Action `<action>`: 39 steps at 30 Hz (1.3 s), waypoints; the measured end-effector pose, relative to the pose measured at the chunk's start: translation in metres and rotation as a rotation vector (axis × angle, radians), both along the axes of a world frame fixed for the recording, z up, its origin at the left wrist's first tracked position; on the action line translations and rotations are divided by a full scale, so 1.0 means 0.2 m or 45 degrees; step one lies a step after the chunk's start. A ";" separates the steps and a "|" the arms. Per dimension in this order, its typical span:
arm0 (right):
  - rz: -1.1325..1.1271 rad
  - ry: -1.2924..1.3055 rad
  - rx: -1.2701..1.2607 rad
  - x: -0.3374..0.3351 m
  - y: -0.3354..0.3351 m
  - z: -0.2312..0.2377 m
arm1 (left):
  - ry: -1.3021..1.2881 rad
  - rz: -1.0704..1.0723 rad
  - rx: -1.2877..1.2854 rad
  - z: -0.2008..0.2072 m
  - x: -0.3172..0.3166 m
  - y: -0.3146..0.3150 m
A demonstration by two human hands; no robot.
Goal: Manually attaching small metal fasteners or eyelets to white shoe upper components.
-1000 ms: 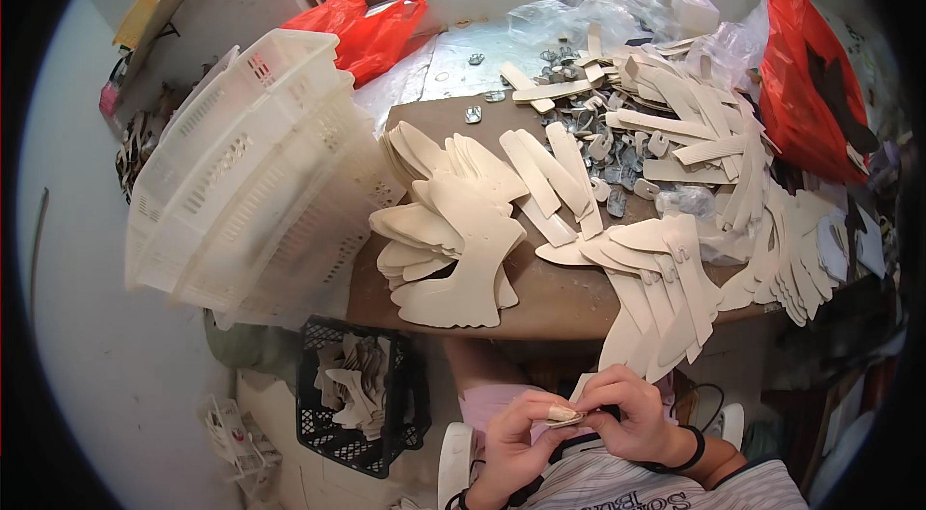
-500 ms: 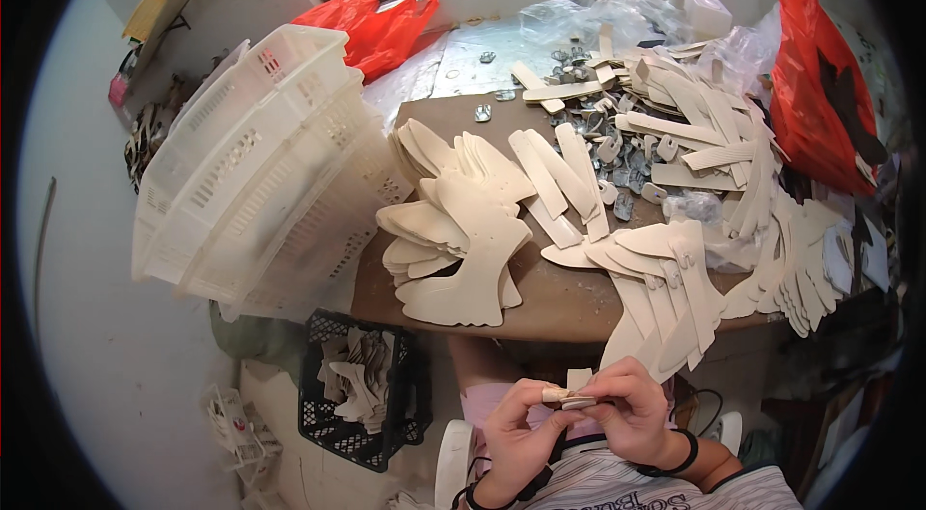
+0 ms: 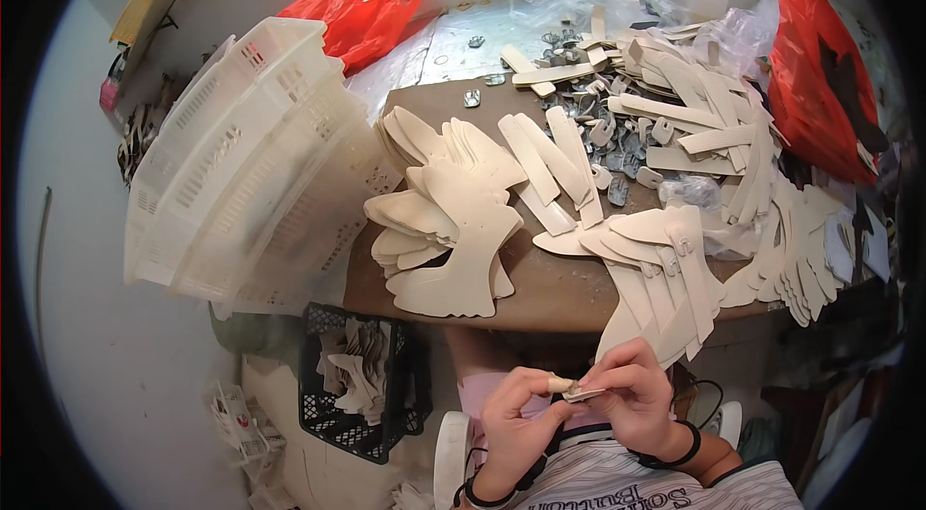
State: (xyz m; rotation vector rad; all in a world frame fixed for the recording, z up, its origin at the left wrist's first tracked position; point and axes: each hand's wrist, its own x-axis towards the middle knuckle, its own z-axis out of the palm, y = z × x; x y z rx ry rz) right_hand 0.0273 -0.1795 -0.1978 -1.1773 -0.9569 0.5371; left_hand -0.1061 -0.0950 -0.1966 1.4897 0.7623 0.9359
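Close to my lap, my left hand (image 3: pixel 519 423) and my right hand (image 3: pixel 634 401) meet and pinch a small cream strip (image 3: pixel 584 395) between their fingertips. Much of the strip is hidden by the fingers, and anything else in the pinch is too small to make out. A beige wrap (image 3: pixel 559 383) covers one left fingertip. Just beyond my right hand, a fan of cream shoe-upper pieces (image 3: pixel 656 303) overhangs the table edge, with strips and small metal buckles on them. Another stack of curved cream pieces (image 3: pixel 449 269) lies further left.
On the brown-topped table (image 3: pixel 550 303) lie a heap of cream strips (image 3: pixel 699 115) and loose metal buckles (image 3: pixel 617 190). White plastic baskets (image 3: pixel 241 163) lean at the left. A black crate (image 3: pixel 313 404) of cream pieces stands below. Red bags (image 3: pixel 815 76) hang or lie at the back.
The strip end that stood up between my hands no longer shows, and the piece now lies more slanted. My fingers have shifted slightly around it. The whole view has moved a little.
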 end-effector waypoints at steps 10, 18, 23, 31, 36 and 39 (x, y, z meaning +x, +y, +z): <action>0.324 0.457 -0.221 0.06 -0.01 0.01 | 0.055 -0.155 0.235 0.03 0.02 0.03; 0.346 0.805 -0.125 0.10 -0.02 -0.02 | 0.737 0.461 0.885 -0.04 0.20 0.62; 0.437 0.784 -0.102 0.12 -0.05 -0.05 | 0.821 0.474 0.859 -0.13 0.20 0.71; 0.461 0.951 -0.082 0.11 -0.06 -0.03 | -0.067 0.524 0.456 -0.33 0.13 0.76; 0.512 0.655 -0.061 0.13 -0.04 0.06 | -0.180 0.426 0.039 0.01 0.07 0.51; 0.492 0.520 0.025 0.13 0.02 0.11 | -0.011 0.206 0.021 0.11 0.03 0.29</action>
